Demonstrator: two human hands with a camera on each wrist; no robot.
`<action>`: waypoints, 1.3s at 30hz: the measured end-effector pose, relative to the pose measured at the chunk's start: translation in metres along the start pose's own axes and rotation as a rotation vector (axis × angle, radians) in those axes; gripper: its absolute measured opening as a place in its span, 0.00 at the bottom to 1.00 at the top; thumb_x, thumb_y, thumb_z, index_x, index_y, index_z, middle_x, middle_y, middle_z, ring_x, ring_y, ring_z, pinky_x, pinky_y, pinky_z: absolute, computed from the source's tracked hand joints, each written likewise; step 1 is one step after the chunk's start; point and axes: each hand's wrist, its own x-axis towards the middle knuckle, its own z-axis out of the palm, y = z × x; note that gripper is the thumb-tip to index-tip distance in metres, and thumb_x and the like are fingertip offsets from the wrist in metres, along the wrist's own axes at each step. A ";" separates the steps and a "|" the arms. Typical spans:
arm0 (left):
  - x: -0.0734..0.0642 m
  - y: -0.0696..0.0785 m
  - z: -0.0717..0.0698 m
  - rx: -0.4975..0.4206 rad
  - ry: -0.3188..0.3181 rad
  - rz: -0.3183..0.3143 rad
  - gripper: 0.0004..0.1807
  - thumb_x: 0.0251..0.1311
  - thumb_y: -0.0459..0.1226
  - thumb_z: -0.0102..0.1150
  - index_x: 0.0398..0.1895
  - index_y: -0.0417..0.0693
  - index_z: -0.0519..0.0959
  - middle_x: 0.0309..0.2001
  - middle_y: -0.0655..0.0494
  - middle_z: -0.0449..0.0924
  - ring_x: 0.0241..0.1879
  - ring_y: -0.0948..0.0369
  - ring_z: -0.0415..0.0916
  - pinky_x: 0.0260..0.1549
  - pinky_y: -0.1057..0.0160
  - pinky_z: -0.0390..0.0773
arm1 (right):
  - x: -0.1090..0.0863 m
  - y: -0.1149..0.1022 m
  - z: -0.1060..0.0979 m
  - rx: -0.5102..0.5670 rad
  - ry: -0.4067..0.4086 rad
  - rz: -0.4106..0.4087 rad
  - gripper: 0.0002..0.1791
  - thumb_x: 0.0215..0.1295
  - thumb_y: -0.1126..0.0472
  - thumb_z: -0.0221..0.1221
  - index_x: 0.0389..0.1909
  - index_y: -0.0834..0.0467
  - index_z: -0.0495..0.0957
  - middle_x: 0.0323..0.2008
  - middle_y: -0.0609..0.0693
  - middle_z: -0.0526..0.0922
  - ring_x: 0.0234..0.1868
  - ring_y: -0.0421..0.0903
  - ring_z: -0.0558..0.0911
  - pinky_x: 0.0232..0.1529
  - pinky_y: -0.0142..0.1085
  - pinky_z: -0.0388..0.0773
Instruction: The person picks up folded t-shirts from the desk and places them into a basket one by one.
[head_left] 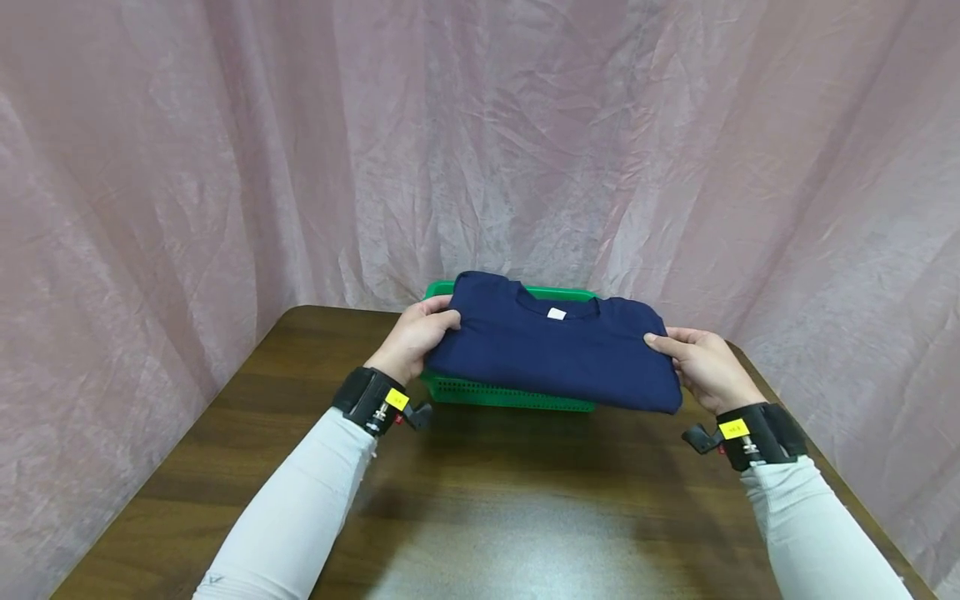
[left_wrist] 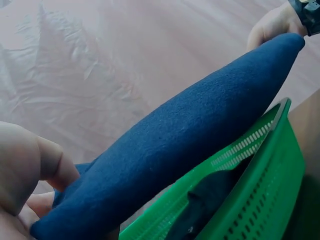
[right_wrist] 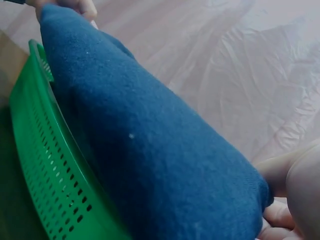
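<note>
A folded navy shirt (head_left: 555, 354) with a round collar and a white label is stretched between both hands, over a green perforated basket (head_left: 510, 395). My left hand (head_left: 417, 336) pinches its left edge, thumb on top. At the opposite edge my right hand (head_left: 703, 364) grips it the same way. In the left wrist view the shirt (left_wrist: 185, 125) hangs above the basket's rim, and dark cloth (left_wrist: 210, 197) lies inside the basket. From the right wrist the shirt (right_wrist: 145, 135) hides most of the basket's inside.
The basket stands on a brown wooden table (head_left: 525, 500), near its back edge. Behind the table and along both sides hangs a pink curtain (head_left: 480, 150). Black straps with small devices wrap both wrists, over white sleeves.
</note>
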 end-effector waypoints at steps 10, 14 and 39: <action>0.011 0.004 -0.009 0.029 0.040 0.016 0.29 0.56 0.29 0.53 0.64 0.47 0.73 0.52 0.47 0.77 0.35 0.56 0.77 0.25 0.65 0.79 | 0.021 -0.004 0.011 0.025 -0.021 -0.014 0.30 0.74 0.54 0.58 0.64 0.74 0.64 0.34 0.44 0.85 0.30 0.39 0.81 0.29 0.29 0.82; 0.016 0.005 -0.013 0.054 0.063 0.017 0.30 0.58 0.29 0.53 0.67 0.45 0.70 0.55 0.47 0.75 0.41 0.56 0.76 0.30 0.64 0.79 | 0.031 -0.009 0.016 0.004 0.002 -0.013 0.29 0.75 0.54 0.57 0.63 0.73 0.65 0.30 0.42 0.84 0.25 0.37 0.78 0.27 0.28 0.80; 0.030 -0.006 -0.021 0.537 0.231 0.104 0.27 0.69 0.39 0.52 0.68 0.40 0.68 0.62 0.42 0.71 0.59 0.49 0.66 0.64 0.43 0.56 | 0.071 -0.012 0.039 -0.545 0.212 -0.034 0.27 0.74 0.52 0.56 0.61 0.70 0.73 0.52 0.65 0.79 0.45 0.56 0.79 0.48 0.48 0.78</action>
